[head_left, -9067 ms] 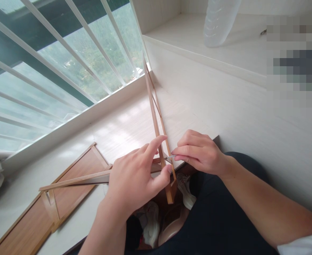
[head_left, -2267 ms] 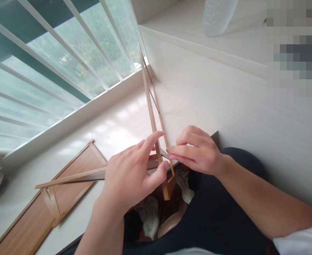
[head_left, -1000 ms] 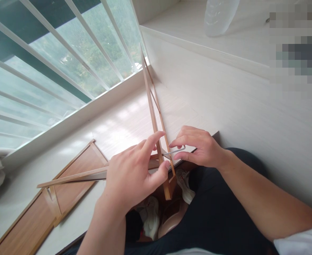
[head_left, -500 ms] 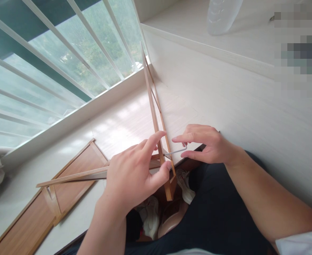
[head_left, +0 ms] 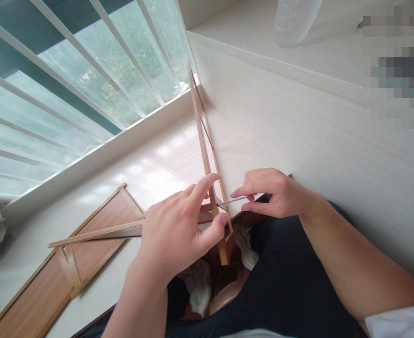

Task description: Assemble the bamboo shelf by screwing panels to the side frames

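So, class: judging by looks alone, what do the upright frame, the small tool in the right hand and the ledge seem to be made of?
Upright frame: light wood or bamboo, smooth honey-tan with faint grain.
Small tool pinched by the right hand: probably steel, thin, grey and shiny.
Ledge: likely white wood-grain laminate, pale and streaked, with a soft sheen.

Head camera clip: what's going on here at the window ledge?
A person is working on a thin wooden frame that stands upright on a white ledge. The left hand grips the frame near its lower end, while the right hand pinches a small metal hex key whose tip meets the frame. A flat wooden panel lies to the left.
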The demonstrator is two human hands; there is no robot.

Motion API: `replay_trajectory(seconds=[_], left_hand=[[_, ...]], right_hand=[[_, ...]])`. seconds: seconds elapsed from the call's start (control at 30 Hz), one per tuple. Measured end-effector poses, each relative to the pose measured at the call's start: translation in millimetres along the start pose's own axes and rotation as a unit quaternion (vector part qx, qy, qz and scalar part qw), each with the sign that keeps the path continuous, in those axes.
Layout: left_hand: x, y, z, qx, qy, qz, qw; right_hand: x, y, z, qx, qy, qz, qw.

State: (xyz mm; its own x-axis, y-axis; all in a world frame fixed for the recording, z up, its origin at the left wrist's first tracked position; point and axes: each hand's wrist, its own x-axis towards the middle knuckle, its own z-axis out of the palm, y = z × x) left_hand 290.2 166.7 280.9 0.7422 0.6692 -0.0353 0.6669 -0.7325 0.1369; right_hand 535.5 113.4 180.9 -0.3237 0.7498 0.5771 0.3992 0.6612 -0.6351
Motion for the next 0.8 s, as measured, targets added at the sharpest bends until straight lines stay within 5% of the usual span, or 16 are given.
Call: replay_trajectory(seconds=[0.4,0.8], left_hand=[[0,0,-0.3,0.002,-0.001,-0.001,1.000],[0,1,-0.4,0.003,-0.002,0.000,1.000]], right_hand=[[-3,1,-3,0.033,-0.058,0.020,0.998],[7,-11,9,0.100,0.043,0.008,0.994]])
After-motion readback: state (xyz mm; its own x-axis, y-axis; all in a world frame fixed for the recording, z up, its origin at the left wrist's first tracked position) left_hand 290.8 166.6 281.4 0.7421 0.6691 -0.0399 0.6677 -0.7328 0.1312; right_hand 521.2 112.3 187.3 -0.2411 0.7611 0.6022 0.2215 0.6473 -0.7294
